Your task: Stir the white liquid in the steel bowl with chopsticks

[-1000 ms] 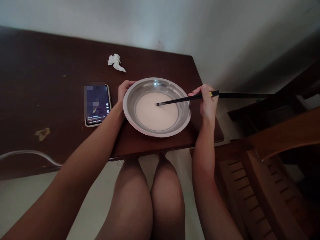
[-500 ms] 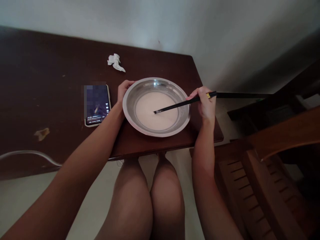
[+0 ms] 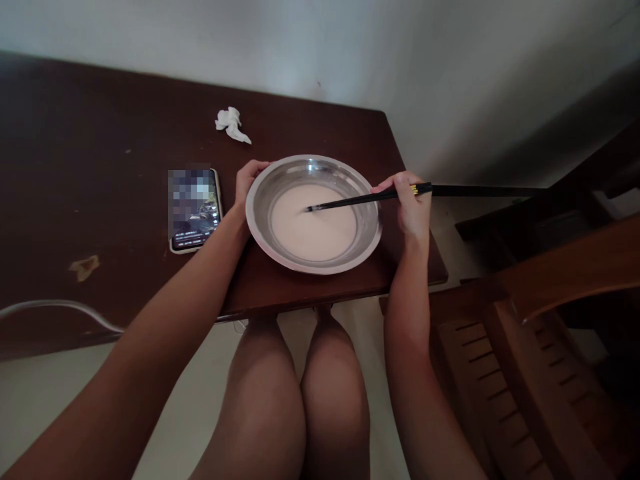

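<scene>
A wide metal bowl (image 3: pixel 260 230) holds a pale, creamy liquid (image 3: pixel 313 233) and stands near the front edge of the dark wooden table. My left hand (image 3: pixel 247 181) grips the bowl's left side; some of its fingers are hidden behind the rim. My right hand (image 3: pixel 414 207), beyond the right rim, is closed around black chopsticks (image 3: pixel 357 199) with gold bands. They slant leftward over the bowl, and their tips meet the liquid near its middle. The tips are slightly blurred.
Left of the bowl lies a lit phone (image 3: pixel 195 210), partly blocked by my left forearm. Behind it is a crumpled white tissue (image 3: pixel 233 125). A brownish scrap (image 3: pixel 85 268) and a pale cable (image 3: pixel 55 304) are further left. A wooden chair (image 3: pixel 490 360) stands right of the table (image 3: pixel 320 113).
The chopstick tips have swept through the liquid, toward me and then back away and slightly left. My right hand has shifted a little left. My left hand and the bowl stay put; the phone's picture differs.
</scene>
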`<control>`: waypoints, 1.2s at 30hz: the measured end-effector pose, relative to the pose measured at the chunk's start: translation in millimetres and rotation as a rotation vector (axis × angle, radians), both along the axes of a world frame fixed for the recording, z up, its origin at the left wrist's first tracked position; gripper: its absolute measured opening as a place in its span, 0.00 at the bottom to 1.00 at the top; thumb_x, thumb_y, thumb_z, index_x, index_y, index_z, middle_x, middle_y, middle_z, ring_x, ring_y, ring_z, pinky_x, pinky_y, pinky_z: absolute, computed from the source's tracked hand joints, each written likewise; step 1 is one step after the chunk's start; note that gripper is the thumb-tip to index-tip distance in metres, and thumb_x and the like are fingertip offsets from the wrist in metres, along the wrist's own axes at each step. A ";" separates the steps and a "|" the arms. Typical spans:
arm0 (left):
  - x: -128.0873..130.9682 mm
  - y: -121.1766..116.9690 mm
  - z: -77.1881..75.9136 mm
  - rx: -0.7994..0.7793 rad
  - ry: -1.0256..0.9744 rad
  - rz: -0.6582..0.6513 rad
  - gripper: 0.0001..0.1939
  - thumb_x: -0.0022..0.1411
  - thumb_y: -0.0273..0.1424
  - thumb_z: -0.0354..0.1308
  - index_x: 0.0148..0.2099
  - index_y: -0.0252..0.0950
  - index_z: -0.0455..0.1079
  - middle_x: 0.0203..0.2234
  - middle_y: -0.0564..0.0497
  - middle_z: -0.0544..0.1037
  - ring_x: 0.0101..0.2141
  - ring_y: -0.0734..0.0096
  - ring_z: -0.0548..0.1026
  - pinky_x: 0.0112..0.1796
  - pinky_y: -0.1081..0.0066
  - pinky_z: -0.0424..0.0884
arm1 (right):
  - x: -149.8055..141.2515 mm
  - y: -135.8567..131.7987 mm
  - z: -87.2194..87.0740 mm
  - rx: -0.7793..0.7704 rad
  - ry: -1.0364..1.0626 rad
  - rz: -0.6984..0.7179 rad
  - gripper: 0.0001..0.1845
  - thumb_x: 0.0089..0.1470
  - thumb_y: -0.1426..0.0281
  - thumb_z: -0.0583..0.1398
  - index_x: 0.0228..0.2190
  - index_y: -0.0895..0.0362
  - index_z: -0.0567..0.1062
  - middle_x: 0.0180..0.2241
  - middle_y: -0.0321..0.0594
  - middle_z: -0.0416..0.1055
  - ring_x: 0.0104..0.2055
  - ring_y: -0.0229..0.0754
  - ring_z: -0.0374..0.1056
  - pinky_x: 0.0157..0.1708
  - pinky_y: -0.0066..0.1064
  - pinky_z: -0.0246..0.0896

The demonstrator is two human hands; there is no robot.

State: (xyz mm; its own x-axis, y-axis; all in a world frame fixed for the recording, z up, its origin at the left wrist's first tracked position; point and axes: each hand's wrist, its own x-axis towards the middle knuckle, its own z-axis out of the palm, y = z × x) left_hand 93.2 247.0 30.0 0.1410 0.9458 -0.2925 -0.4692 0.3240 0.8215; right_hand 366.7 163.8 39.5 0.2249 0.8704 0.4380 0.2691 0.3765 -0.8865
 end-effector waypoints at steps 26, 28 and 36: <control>0.1 1.5 -3.5 0.014 0.009 0.015 0.07 0.55 0.30 0.57 0.26 0.43 0.72 0.24 0.49 0.82 0.47 0.51 0.81 0.50 0.59 0.75 | -1.2 1.0 0.4 0.036 0.067 -0.060 0.31 0.57 0.37 0.60 0.24 0.50 0.75 0.22 0.30 0.72 0.29 0.40 0.79 0.38 0.38 0.79; 0.4 1.7 -3.1 0.005 0.009 0.032 0.07 0.55 0.29 0.57 0.26 0.43 0.72 0.23 0.50 0.82 0.47 0.52 0.81 0.49 0.59 0.75 | -2.2 -0.1 0.8 0.001 0.027 -0.006 0.29 0.57 0.38 0.62 0.25 0.50 0.76 0.22 0.30 0.74 0.29 0.40 0.80 0.38 0.38 0.79; -0.8 2.5 -3.1 -0.004 0.013 0.012 0.07 0.56 0.29 0.56 0.26 0.43 0.72 0.24 0.49 0.83 0.47 0.53 0.81 0.49 0.59 0.76 | 2.6 3.4 -3.1 0.031 0.054 -0.091 0.33 0.57 0.34 0.58 0.24 0.50 0.75 0.24 0.33 0.74 0.34 0.43 0.82 0.44 0.43 0.80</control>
